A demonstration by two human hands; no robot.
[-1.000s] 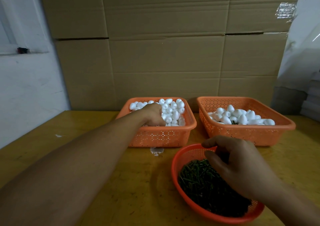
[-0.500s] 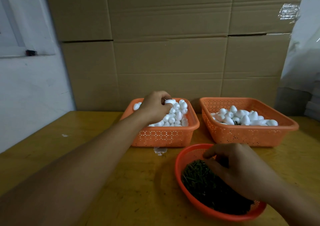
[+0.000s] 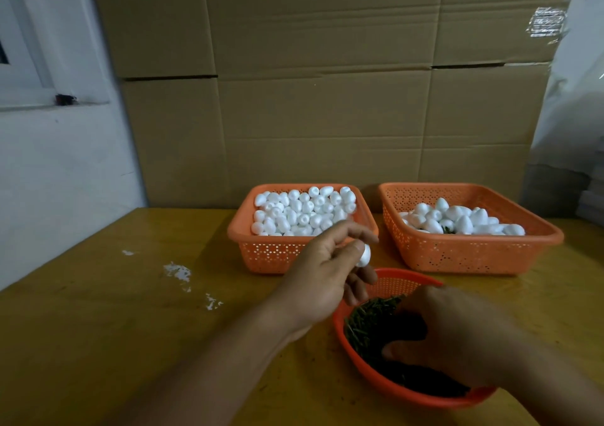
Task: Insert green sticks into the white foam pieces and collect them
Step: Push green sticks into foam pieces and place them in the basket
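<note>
My left hand pinches one white foam piece in its fingertips, held above the table just in front of the left orange basket. That basket is heaped with white foam pieces. My right hand reaches down into the round orange bowl of green sticks, fingers curled among them; whether it holds a stick is hidden. The right orange basket holds foam pieces, with a bit of green showing among them.
Large cardboard boxes stand close behind the baskets. A white wall runs along the left. White foam crumbs lie on the yellow wooden table. Grey stacked material sits at the far right.
My left hand has come out of the left basket with a foam piece and moved toward the bowl. My right hand has dug lower into the green sticks.
</note>
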